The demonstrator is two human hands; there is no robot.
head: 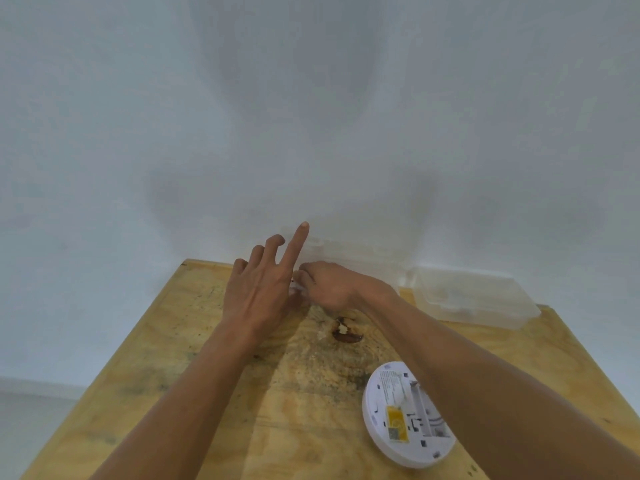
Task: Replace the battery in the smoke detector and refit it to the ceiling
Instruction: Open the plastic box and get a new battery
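The white round smoke detector (391, 417) lies face down on the wooden table (194, 341) at the near right, its battery bay open and a yellow label on its back. Both hands meet at the far middle of the table. My right hand (332, 289) is curled, its fingertips pinching a small white item (296, 289) with a red mark; I cannot tell what it is. My left hand (263, 285) touches that spot from the left, index finger straight up, other fingers loosely bent, thumb hidden.
A clear plastic box (474, 299) stands open at the table's far right, its lid (349, 251) leaning on the white wall. A dark knot with a chipped hole (346, 332) marks the table top near the hands. The table's left edge drops to the floor.
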